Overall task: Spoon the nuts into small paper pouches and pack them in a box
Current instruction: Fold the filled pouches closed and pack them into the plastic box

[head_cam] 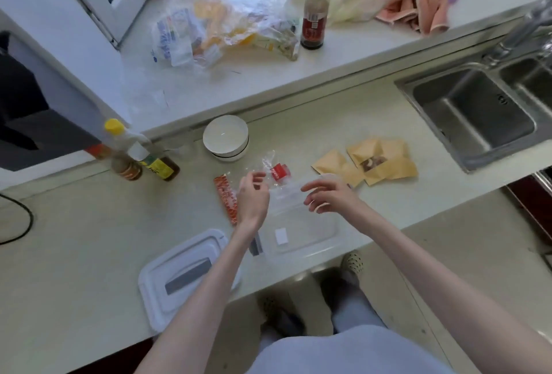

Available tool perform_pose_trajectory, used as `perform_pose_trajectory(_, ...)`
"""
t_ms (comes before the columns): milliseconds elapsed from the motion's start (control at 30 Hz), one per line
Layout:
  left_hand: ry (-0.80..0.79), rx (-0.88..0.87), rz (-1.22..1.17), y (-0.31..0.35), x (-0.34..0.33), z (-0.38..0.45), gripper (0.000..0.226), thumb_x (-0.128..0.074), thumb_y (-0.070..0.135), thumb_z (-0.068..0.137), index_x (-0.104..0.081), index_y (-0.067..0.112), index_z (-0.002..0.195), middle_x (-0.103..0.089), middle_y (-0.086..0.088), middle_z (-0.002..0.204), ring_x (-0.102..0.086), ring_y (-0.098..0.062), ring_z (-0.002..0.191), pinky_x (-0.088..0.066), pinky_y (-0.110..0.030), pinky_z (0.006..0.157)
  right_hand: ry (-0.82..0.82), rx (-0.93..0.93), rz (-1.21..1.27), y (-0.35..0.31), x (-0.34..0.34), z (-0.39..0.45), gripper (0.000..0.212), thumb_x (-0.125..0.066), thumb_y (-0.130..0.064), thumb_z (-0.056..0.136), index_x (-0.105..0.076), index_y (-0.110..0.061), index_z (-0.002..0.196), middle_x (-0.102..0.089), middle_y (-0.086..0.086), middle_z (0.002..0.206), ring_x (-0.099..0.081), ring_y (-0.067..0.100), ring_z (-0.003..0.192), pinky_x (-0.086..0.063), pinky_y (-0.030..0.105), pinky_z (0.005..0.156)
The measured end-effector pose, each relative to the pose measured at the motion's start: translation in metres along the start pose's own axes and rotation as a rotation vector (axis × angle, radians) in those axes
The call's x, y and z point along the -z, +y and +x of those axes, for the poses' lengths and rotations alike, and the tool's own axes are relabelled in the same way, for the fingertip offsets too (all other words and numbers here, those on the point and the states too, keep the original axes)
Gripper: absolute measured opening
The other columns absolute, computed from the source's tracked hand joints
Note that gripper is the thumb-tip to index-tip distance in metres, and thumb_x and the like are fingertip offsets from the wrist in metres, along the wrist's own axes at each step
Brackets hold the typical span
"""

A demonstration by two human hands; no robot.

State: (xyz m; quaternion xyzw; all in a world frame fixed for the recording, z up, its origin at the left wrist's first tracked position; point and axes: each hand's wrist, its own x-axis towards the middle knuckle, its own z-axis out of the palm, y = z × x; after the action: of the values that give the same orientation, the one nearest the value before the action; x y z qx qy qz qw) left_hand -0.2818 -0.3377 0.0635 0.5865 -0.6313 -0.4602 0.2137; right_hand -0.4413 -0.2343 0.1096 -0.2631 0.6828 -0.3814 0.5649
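- Brown paper pouches (pixel 366 164) lie in a loose cluster on the pale counter (pixel 89 224), at about two o'clock from the hands; one of them lies open with dark nuts (pixel 372 162) showing in its mouth.
- Directly under the hands sits a clear plastic box (pixel 298 230), lid off, with no pouch in it that I can see; its white lid (pixel 182 278) lies flat at about seven o'clock from it, near the counter's front edge.
- Hovering over the box's far left corner, the left hand (pixel 252 197) has loosely curled fingers; whether they touch the crinkled clear wrapper with a red label (pixel 276 169) just beyond them, I cannot tell.
- Spread and relaxed, the right hand (pixel 328 194) hangs over the box's far rim and grips nothing.
- An orange patterned packet (pixel 227 199) lies just left of the left hand, partly hidden by it.
- At eleven o'clock from the hands stands a stack of white bowls (pixel 226 138); no spoon is visible anywhere.
- My reading: filling looks done or nearly so, and packing has not begun, since all the pouches are outside the box.
- The next move probably calls for the right hand to reach toward two o'clock, close the open pouch so no nuts spill, and carry the pouches one by one into the box.
- Likely snag: the open pouch could tip while being lifted.
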Motion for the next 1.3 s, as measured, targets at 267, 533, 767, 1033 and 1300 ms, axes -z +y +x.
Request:
perform_pose_trajectory(267,-0.208,0.234,-0.206,0.084,-0.159,0.014,0.024,-0.051,0.014,0.089,-0.057,0.017,0.113,-0.059,0.005,0.096,-0.057,-0.012,0.087,-0.048,-0.024,0.071,0.303,-0.109,0.055,0.032,0.169,0.033,0.022,-0.057,0.005,0.082,-0.070,-0.010,0.090,-0.065,0.006,0.076,-0.058,0.013,0.063,-0.048,0.019,0.058)
perform_pose_trajectory(533,-0.239,0.528,-0.269,0.117,-0.275,0.040,0.043,-0.055,0.012,0.088,-0.048,0.011,0.130,-0.056,-0.008,0.119,-0.055,-0.023,0.106,-0.047,-0.033,0.091,0.473,-0.194,-0.101,0.076,0.272,0.091,0.030,-0.055,-0.002,0.080,-0.068,-0.011,0.106,-0.065,0.008,0.097,-0.058,0.021,0.087,-0.046,0.031,0.075)
perform_pose_trajectory(767,-0.182,0.523,-0.168,0.107,-0.311,0.050,0.076,-0.079,0.021,0.073,-0.039,0.009,0.137,-0.047,-0.012,0.137,-0.049,-0.029,0.125,-0.043,-0.045,0.106,0.456,-0.260,-0.229,0.099,0.297,0.134,0.054,-0.062,-0.009,0.080,-0.048,-0.009,0.132,-0.052,0.016,0.128,-0.053,0.029,0.114,-0.041,0.027,0.083)
perform_pose_trajectory(1033,-0.137,0.552,0.032,0.100,-0.342,0.055,0.081,-0.075,0.037,0.079,-0.029,0.012,0.142,-0.027,-0.014,0.143,-0.033,-0.033,0.132,-0.035,-0.044,0.111,0.426,-0.323,-0.204,0.109,0.288,0.157,0.065,-0.072,-0.022,0.077,-0.043,-0.005,0.133,-0.051,0.015,0.130,-0.052,0.030,0.117,-0.044,0.033,0.088)
perform_pose_trajectory(1300,-0.078,0.660,-0.013,0.090,-0.353,0.055,0.098,-0.087,0.027,0.069,-0.027,0.004,0.143,-0.041,-0.017,0.145,-0.037,-0.033,0.137,-0.036,-0.047,0.111,0.414,-0.348,-0.174,0.118,0.288,0.158,0.063,-0.075,-0.022,0.079,-0.046,-0.005,0.133,-0.055,0.012,0.130,-0.054,0.027,0.117,-0.046,0.034,0.091)
